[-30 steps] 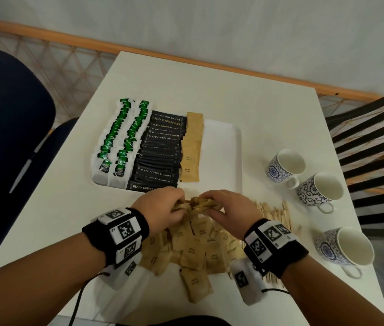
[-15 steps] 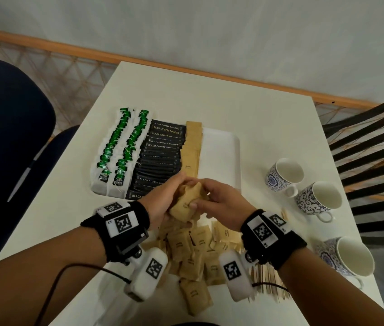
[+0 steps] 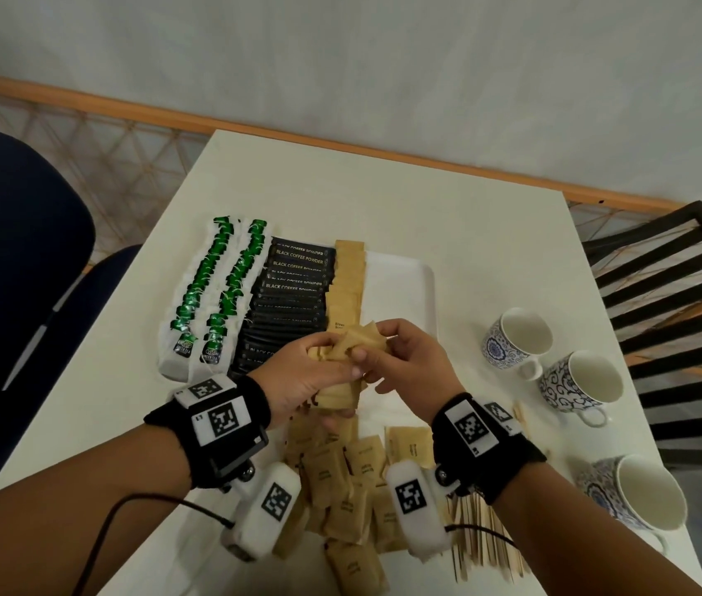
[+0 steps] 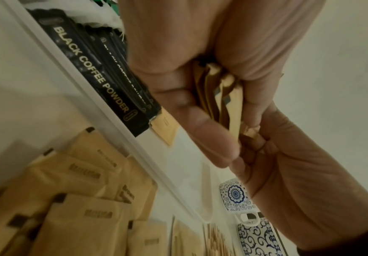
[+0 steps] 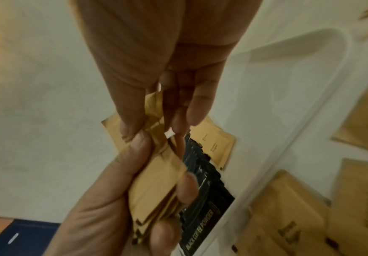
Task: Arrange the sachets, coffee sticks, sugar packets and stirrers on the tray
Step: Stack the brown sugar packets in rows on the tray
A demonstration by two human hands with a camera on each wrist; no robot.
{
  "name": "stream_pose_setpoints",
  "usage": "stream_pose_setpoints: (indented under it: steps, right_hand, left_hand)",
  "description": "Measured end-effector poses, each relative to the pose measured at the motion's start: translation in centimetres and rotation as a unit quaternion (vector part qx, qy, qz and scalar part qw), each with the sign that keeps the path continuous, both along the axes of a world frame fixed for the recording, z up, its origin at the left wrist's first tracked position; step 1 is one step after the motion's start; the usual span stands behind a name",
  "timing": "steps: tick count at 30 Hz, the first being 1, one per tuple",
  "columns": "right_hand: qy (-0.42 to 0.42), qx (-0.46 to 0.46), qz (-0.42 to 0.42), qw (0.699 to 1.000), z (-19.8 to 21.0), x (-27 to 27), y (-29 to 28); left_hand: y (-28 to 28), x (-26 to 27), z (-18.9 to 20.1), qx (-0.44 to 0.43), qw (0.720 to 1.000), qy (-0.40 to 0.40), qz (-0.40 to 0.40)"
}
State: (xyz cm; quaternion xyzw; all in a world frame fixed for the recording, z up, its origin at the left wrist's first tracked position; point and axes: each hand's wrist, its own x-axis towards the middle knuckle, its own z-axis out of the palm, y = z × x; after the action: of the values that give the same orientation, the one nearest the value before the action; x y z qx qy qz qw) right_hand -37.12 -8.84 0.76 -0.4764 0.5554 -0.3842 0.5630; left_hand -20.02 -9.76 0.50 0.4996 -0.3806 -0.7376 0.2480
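Both hands hold one stack of brown sugar packets (image 3: 355, 354) in the air above the near edge of the white tray (image 3: 405, 290). My left hand (image 3: 319, 372) grips the stack's lower part; my right hand (image 3: 405, 359) pinches its upper end. The left wrist view shows the packets (image 4: 224, 97) edge-on between the fingers, the right wrist view shows the stack (image 5: 156, 183) fanned. On the tray lie two rows of green sachets (image 3: 211, 290), a row of black coffee sticks (image 3: 289, 303) and a column of sugar packets (image 3: 347, 286). Loose packets (image 3: 353, 483) and wooden stirrers (image 3: 482, 539) lie near me.
Three blue-patterned cups (image 3: 517, 342) (image 3: 586, 385) (image 3: 637, 496) stand at the table's right. A dark blue chair (image 3: 9, 268) is on the left, a black slatted chair (image 3: 676, 303) on the right. The tray's right part is bare.
Both hands have lifted a stack of sugar packets off the loose pile and carried it away from me, up over the tray's near edge.
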Motion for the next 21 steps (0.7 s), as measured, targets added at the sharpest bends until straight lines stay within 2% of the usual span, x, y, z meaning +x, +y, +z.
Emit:
stream_pose_setpoints:
  steps: [12,17,21]
  right_hand:
    - [-0.104,0.066,-0.040,0.992,0.2,-0.2,-1.3]
    - [-0.104,0.076,-0.028,0.991,-0.1,0.2,-2.2]
    - [-0.121,0.083,-0.078,0.986,-0.6,-0.3,-2.8]
  left_hand:
    - [-1.0,1.0,0.0,-0.003,1.000,-0.012,-0.004]
    - [-1.7,1.3,0.1,-0.008,1.000,-0.029,0.003]
    - [-2.2,1.6,-0.1,0.001,0.999,-0.038,0.019]
